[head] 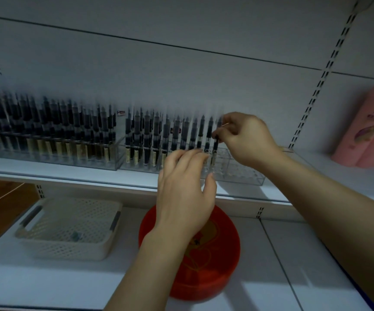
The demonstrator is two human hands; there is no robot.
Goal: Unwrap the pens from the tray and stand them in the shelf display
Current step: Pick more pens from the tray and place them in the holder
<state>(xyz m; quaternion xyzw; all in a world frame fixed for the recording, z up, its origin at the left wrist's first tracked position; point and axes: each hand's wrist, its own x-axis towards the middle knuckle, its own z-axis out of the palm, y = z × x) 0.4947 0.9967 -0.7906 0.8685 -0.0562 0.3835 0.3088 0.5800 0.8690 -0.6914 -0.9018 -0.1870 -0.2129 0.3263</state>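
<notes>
A clear acrylic display (237,173) on the upper shelf holds rows of upright black pens (150,135). My right hand (246,140) pinches the top of one black pen (215,144), which stands upright at the right end of the filled rows. My left hand (186,187) hovers in front of the display with fingers spread, fingertips touching its front near that pen. A white perforated tray (73,250) sits on the lower shelf at left, with a small dark item inside.
A second clear display (46,158) full of pens stands to the left. A red round tub (222,265) sits on the lower shelf under my left forearm. A pink box (365,131) leans at the upper shelf's right end.
</notes>
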